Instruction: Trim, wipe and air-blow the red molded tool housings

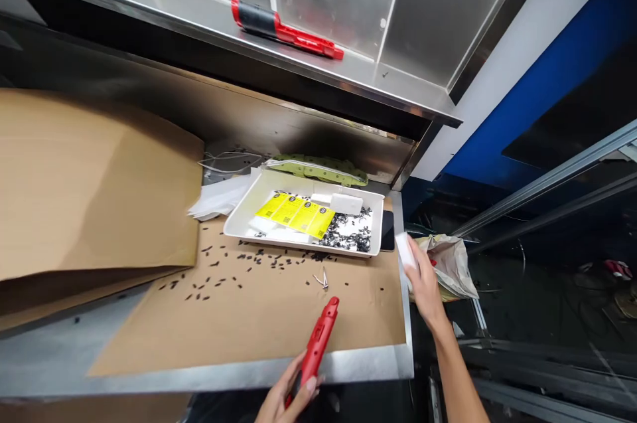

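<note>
My left hand (293, 388) is wrapped round the lower end of a slim red plastic tool (319, 338), its tip pointing up and away over the front edge of the table. Beyond the right edge of the table, my right hand (424, 277) grips a small white block (405, 251) between thumb and fingers. A paper bag (455, 263) hangs just right of that hand. On the table, a white tray (298, 245) holds a yellow label sheet (297, 212), white blocks (347, 204) and many small black pieces.
A large cardboard box (94, 190) takes up the left side. Black bits lie scattered over the cardboard sheet (269, 323), near some white strips (323, 279). A dark phone (387, 230) lies beside the tray. Another red-and-black tool (286, 30) rests on the metal shelf (189, 18).
</note>
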